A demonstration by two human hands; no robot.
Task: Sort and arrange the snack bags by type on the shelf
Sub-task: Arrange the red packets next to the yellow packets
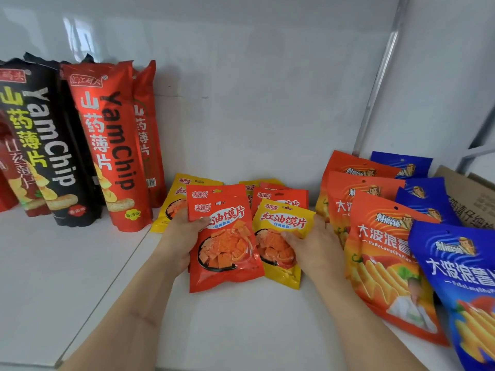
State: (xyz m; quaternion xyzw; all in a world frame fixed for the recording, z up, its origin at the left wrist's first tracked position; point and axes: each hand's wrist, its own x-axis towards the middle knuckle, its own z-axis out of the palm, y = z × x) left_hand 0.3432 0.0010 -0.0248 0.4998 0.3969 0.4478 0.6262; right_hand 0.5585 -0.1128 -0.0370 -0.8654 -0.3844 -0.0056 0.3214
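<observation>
Glossy film bags, all of them — light, crinkly, slick on the face, with brittle crisps inside that will not take a squeeze. The left hand [182, 236] holds a red pouch [225, 242] by its left edge, thumb curled over the front; at least one more red pouch seems stacked behind it. The right hand [313, 245] pinches a yellow pouch [281, 236] at its right side, thumb on the face. Both pouches sit mid-shelf, just in front of a loose heap of red and yellow pouches [267, 194]. Side seams look the safest hold; the bellies should be spared.

Room is tight sideways — tall yam chip bags [112, 145] stand on the left and could topple if nudged, orange bags [385, 253] and blue bags [460, 266] overlap on the right. Bare white shelf [241, 325] lies in front, towards the near edge.
</observation>
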